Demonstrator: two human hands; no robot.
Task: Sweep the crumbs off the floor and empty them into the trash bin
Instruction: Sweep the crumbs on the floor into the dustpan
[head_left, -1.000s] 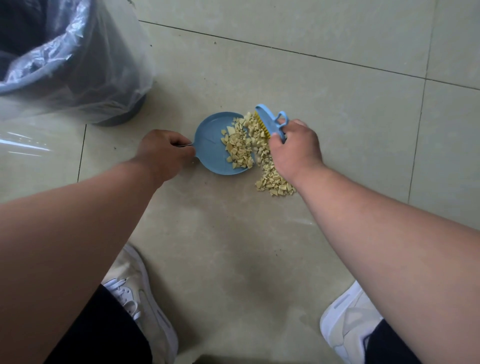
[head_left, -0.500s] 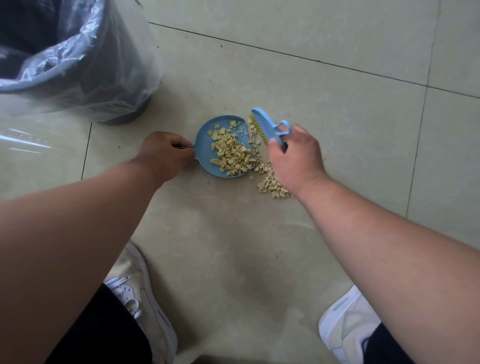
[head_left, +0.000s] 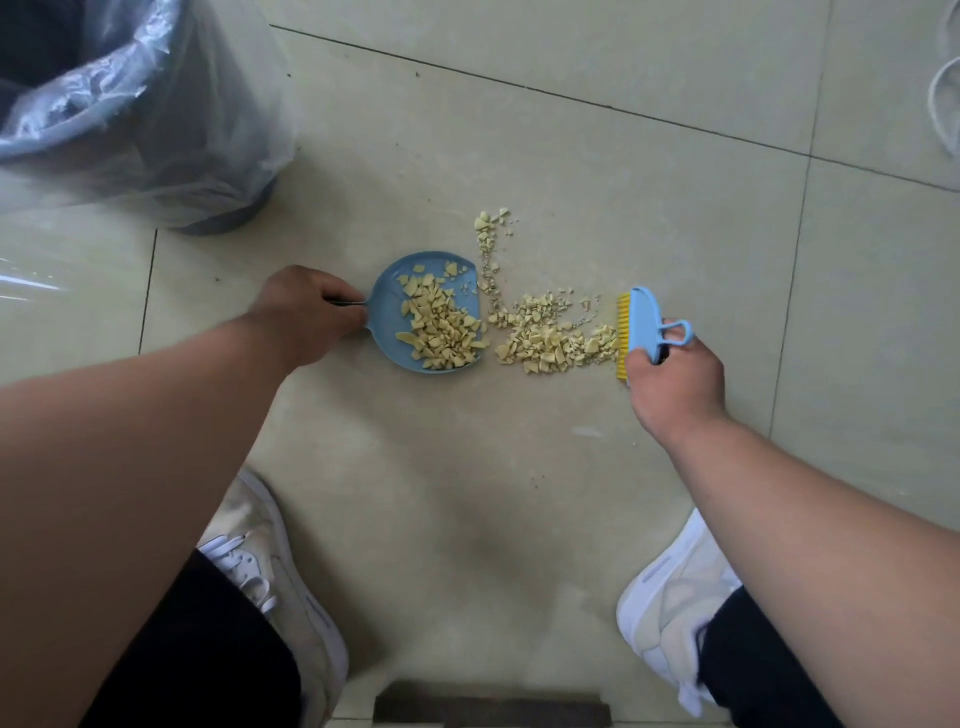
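A small blue dustpan (head_left: 387, 299) lies flat on the beige tiled floor, its mouth facing right. My left hand (head_left: 306, 314) grips its thin handle. Yellow crumbs fill the pan (head_left: 441, 327), and a loose pile of crumbs (head_left: 550, 338) lies on the floor just right of the pan's lip. A thin trail of crumbs (head_left: 488, 239) runs up from the lip. My right hand (head_left: 672, 379) grips a blue hand brush (head_left: 644, 325) with yellow bristles, set down at the right edge of the pile.
A dark trash bin (head_left: 130, 114) lined with a clear plastic bag stands at the upper left, left of and beyond the dustpan. My two white shoes (head_left: 280, 587) (head_left: 675, 597) are planted near the bottom. A white cable loop (head_left: 943, 98) lies at the far right edge.
My right hand has carried the brush away from the pan's lip to the right, behind the floor pile. The dustpan holds more crumbs. The left hand has stayed on the handle.
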